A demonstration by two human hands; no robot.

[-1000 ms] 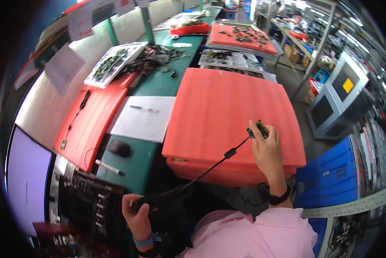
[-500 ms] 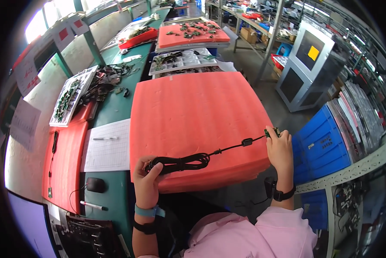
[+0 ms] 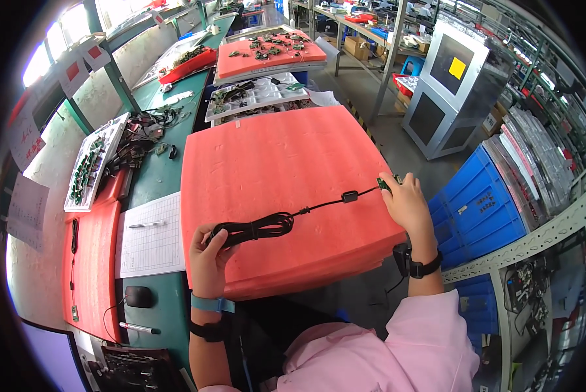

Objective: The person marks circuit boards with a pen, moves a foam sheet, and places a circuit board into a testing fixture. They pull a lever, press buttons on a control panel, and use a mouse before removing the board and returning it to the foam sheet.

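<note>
Over a stack of red foam sheets (image 3: 273, 150), a black cable (image 3: 260, 228) stretches between my hands. My left hand (image 3: 208, 261) is closed on the coiled, bundled end, thumb on top. From the bundle the cable runs right, through a small black block (image 3: 349, 196), up to a small green circuit board (image 3: 383, 185). That board is pinched by my right hand (image 3: 407, 204) near the foam's right edge, and the fingers partly cover it.
To the left, a green bench (image 3: 165, 287) carries a ruled paper sheet (image 3: 152, 245) with a pen, a black mouse (image 3: 138, 296), and a foam strip with another cable (image 3: 73, 261). Trays of circuit boards (image 3: 89, 166) stand farther back. A blue crate (image 3: 479, 196) is at right.
The view has shifted, so the scene sits a little farther left. Both hands keep hold of the cable and board, which stay stretched out over the foam.
</note>
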